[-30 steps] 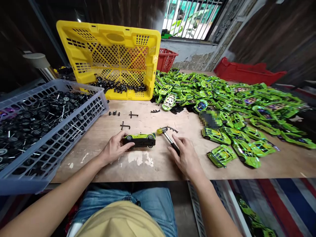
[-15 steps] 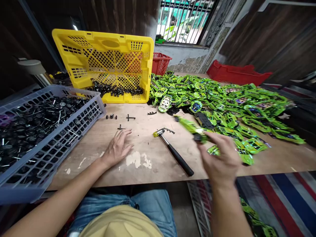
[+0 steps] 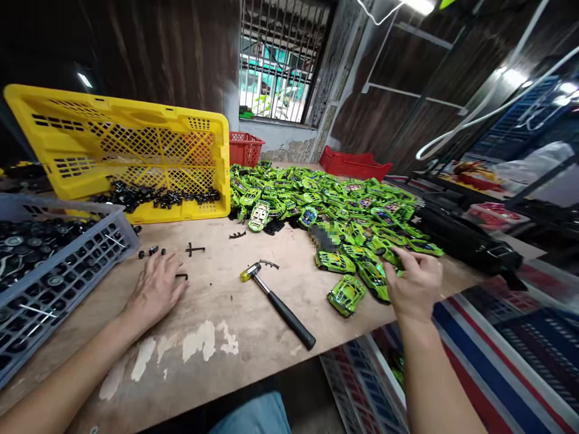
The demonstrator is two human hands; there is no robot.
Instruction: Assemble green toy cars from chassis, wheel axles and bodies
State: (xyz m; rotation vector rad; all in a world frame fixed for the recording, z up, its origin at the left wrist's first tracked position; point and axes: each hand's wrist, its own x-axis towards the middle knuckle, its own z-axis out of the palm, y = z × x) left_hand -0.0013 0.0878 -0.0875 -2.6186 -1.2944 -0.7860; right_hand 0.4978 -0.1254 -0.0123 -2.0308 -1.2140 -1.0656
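Observation:
My left hand [image 3: 154, 288] rests on the table with its fingers spread and nothing in them. Small black plastic parts lie by its fingertips: a wheel axle piece [image 3: 152, 251], a cross-shaped piece [image 3: 195, 249] and one partly hidden under the fingers. At the right edge of the green pile, my right hand [image 3: 415, 282] has thumb and forefinger closed round a green toy car [image 3: 392, 258], mostly hidden by the hand. Several more green toy cars [image 3: 347, 295] lie just left of it. Between my hands lies a hammer [image 3: 289, 318] with a yellow-tipped head and black handle.
A big pile of green toy cars [image 3: 312, 193] covers the back of the table. A yellow crate [image 3: 225, 163] on its side holds black parts. At left stands a grey-blue basket [image 3: 97, 256] of wheels. Red crates [image 3: 353, 164] and a black bag [image 3: 470, 241] sit farther off.
The view has swung to the right. My right hand has carried the green toy car from above the table to the pile's right edge. My left hand stays flat on the table.

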